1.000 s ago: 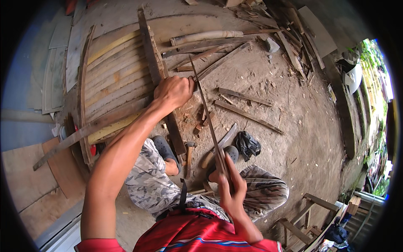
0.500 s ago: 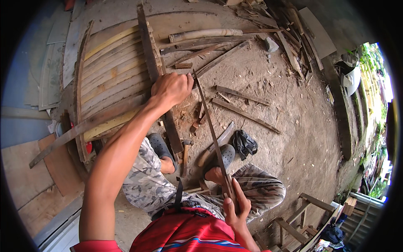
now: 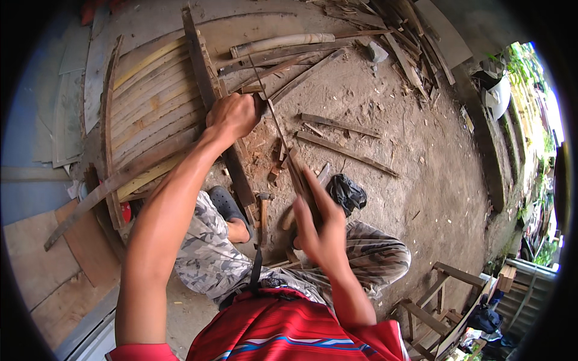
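**Thin strip held end to end over a dirt yard**

The ground is bare packed earth [image 3: 421,180] scattered with wood chips and offcuts, an outdoor work spot with no counter in it. Nearest the camera, the person sits low in a red shirt and patterned trousers. The right hand [image 3: 322,231] is the nearer one, its grip closed with the fingers laid flat along the lower end of a long thin strip [image 3: 283,144]. That strip runs up and away, leaning slightly left, its long axis pointing from the right hand toward the left hand [image 3: 233,115]. The left arm is stretched out, and its grip is clenched around something at the strip's upper part; exactly what it holds I cannot tell.

Between the knees lies a hammer [image 3: 263,207], head away, and beside the strip a dark crumpled cloth [image 3: 346,192]. Further out, a panel of pale slats [image 3: 150,114] lies left of a dark beam [image 3: 208,84]. Beyond are loose sticks and a bamboo pole [image 3: 283,43]. No packages, labels or signs are visible.
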Tool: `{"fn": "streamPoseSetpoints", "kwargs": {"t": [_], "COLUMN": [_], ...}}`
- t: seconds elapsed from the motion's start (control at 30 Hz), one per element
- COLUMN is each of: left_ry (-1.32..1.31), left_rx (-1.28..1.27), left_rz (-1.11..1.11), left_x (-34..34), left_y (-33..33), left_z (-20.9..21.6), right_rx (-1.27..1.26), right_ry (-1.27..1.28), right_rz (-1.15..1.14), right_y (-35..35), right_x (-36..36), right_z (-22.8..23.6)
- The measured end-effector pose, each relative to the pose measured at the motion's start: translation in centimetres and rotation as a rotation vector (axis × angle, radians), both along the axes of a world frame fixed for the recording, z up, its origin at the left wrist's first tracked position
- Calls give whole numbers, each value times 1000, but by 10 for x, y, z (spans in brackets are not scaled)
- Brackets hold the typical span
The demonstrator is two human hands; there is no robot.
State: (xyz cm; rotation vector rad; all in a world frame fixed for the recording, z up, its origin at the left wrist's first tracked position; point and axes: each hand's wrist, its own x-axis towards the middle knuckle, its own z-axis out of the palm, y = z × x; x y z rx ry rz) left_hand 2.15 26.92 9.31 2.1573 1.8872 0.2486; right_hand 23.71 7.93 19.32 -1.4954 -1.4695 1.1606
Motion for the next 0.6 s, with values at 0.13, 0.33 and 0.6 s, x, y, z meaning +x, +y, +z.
{"fn": "streamPoseSetpoints", "kwargs": {"t": [0.13, 0.33, 0.6], "left_ry": [-92, -64, -74], "left_rx": [-77, 0, 43], "left_rz": [11, 42, 82], "left_x": [22, 10, 10], "left_y": [-8, -5, -6], "left_z": [31, 6, 0], "right_rx": [-112, 70, 136], "right_ry": [25, 24, 112], "right_rz": [11, -32, -37], "right_y": [-80, -9, 30], "right_x": [44, 7, -12], "right_z": [34, 3, -26]}}
